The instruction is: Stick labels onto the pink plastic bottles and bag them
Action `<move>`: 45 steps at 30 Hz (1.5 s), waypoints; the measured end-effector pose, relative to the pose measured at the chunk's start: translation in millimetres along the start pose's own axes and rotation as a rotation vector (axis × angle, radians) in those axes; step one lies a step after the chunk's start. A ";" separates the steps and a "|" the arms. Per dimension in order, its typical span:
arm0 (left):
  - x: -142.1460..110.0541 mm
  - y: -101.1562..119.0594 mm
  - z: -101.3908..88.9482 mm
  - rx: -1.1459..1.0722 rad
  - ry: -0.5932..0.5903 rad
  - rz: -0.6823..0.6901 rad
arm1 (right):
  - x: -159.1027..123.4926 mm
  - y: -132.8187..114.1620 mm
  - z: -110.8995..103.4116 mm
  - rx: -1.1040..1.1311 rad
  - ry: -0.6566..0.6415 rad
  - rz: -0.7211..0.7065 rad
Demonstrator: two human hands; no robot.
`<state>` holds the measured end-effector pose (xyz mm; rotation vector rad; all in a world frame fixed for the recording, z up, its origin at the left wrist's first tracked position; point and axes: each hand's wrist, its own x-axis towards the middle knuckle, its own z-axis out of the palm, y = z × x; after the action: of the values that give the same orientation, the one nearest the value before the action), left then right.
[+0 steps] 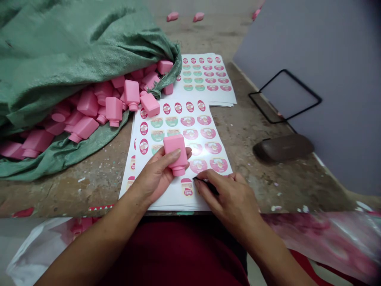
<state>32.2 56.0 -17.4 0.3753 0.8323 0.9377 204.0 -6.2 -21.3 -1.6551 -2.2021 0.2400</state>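
My left hand (159,171) grips a pink plastic bottle (175,149), neck pointing toward me, above the sticker sheets (166,198). Its thumb lies across the bottle's face. My right hand (229,194) is closed around a thin black tool (210,186), mostly hidden by the fingers; I cannot make out its kind. The tool's tip is beside a pink and cream label (187,187) printed "BABY" near the sheet's lower edge. Rows of pink and green oval and rounded stickers cover the rest of the top sheet.
A green woven sack (89,47) spills many pink bottles (114,111) at the left. More sticker sheets (205,95) lie behind. On the right are a brown case (284,147) and a black wire frame (285,119) against a grey panel (333,71). Loose bottles (199,16) lie far back.
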 end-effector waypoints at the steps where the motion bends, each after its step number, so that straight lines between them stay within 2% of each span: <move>1: 0.0 -0.7 -0.5 0.004 -0.010 0.003 | 0.4 -0.3 0.2 0.001 -0.002 -0.003; 12: -0.2 -2.0 -0.4 0.002 -0.020 -0.022 | 3.3 -2.9 0.5 -0.026 -0.046 0.055; 18: 0.1 -2.2 0.2 -0.014 -0.013 -0.024 | 2.4 0.7 0.2 0.104 -0.081 0.095; 22: 0.5 -0.3 0.2 -0.043 -0.014 -0.029 | 1.3 1.6 1.7 -0.008 -0.003 0.056; 29: 0.5 -0.8 -1.1 -0.041 -0.037 -0.026 | 7.1 -0.3 -0.7 -0.070 -0.009 -0.044; 39: 0.2 -1.6 -0.8 -0.041 -0.052 -0.015 | 7.3 7.8 -1.5 0.111 -0.138 0.073; 45: 0.3 -0.9 -1.9 -0.054 -0.053 -0.017 | 7.1 2.9 -0.7 -0.052 -0.033 -0.071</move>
<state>31.3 55.6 -19.3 0.3442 0.7592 0.9288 205.2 1.3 -20.3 -1.6075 -2.3055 0.1936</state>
